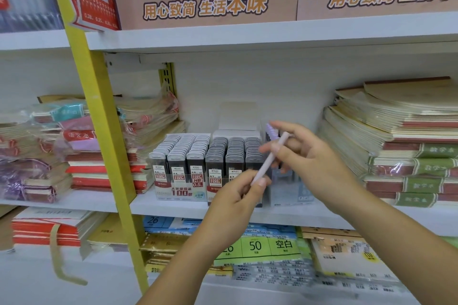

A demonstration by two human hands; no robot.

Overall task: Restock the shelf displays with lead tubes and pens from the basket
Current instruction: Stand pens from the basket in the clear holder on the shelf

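Fingers (244,179) of the left hand (235,197) are pinched on the lower end of a pale pen (269,159), its top gripped by the right hand (307,153); restocking seems underway, and the pen must next be slotted upright into the pen display (287,188) just beyond, right of the lead tubes (188,153).

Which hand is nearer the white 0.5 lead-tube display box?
Left. The left hand is right of the white 0.5 lead-tube display box, pinching the pale pink pen low; the right hand grips it higher, farther right.
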